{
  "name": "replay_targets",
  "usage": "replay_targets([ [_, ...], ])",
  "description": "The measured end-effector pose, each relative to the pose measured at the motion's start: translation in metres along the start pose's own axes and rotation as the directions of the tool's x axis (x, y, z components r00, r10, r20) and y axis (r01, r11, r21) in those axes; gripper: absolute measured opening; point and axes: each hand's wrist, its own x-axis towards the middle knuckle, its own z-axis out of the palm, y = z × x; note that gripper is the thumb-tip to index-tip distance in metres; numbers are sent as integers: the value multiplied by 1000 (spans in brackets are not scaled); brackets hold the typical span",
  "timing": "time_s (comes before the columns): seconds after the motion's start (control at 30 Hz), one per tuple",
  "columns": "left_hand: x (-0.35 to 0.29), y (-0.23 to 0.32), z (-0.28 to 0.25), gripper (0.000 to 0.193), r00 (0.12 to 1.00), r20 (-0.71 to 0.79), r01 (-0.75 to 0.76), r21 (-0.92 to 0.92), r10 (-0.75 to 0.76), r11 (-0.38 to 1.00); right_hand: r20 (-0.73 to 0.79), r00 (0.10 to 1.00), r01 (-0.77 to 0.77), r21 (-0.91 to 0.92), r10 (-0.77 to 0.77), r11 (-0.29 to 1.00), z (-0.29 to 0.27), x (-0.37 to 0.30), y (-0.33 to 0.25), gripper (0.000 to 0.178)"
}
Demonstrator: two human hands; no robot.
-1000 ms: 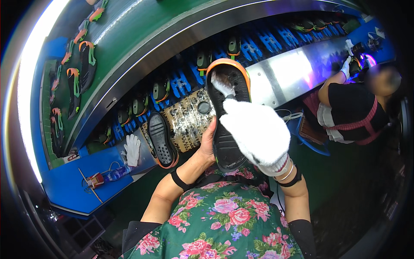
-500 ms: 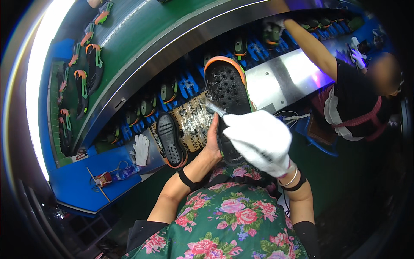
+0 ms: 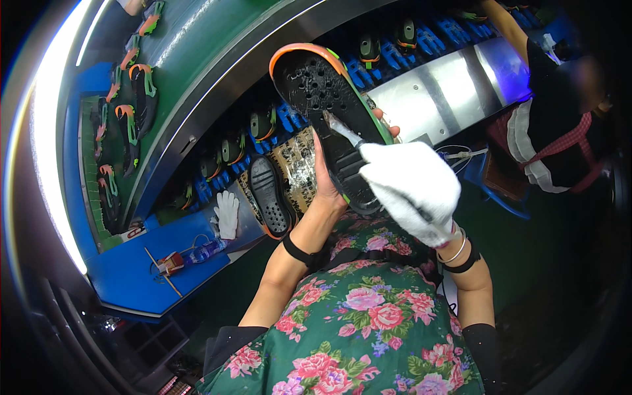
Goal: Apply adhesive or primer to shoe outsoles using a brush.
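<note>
My bare left hand (image 3: 324,184) grips a large black shoe sole (image 3: 306,76) from beneath, its thumb along the left edge and its fingertips showing past the right edge. The sole has an orange and green rim, and its holed inner face is turned up, glossy in places. In my right hand (image 3: 418,187), which wears a white knitted glove, is a brush (image 3: 345,130). Its tip lies at the middle of the sole, just below the holes. A second black sole (image 3: 266,194) with an orange edge rests on taped cardboard (image 3: 296,161) to the left.
Behind the sole, blue racks (image 3: 451,33) carry several small shoe parts beside a metal ledge (image 3: 454,79). At left are a green belt (image 3: 197,59) with shoe uppers (image 3: 141,99), a blue table (image 3: 131,283), a bottle (image 3: 207,250) and a white glove (image 3: 227,214). A co-worker (image 3: 559,125) is at right.
The held sole has moved up and left and now tilts leftward. The brush tip has shifted from the sole's left edge onto its middle. The co-worker's arm has moved right.
</note>
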Motion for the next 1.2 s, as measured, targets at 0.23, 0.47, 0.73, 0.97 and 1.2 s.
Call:
replay_targets([
  [0.23, 13, 6, -7, 101, 992, 87, 91, 13, -91, 996, -79, 996, -24, 162, 37, 987, 8, 1, -4, 32],
  [0.47, 25, 9, -5, 89, 999, 39, -2, -230, 11, 973, 49, 990, 136, -17, -135, 991, 12, -2, 7, 37],
  [0.73, 22, 28, -3, 87, 997, -21, -80, -66, 78, 995, -14, 996, 85, -16, -86, 996, 4, 6, -6, 30],
  [0.97, 24, 28, 6, 97, 981, 195, 47, -185, -10, 982, -45, 997, -45, 271, 59, 962, 0, 5, -2, 20],
  [1.2, 21, 41, -9, 106, 997, 74, 41, -58, -36, 997, 124, 992, -32, 239, 2, 970, 8, -11, -5, 27],
])
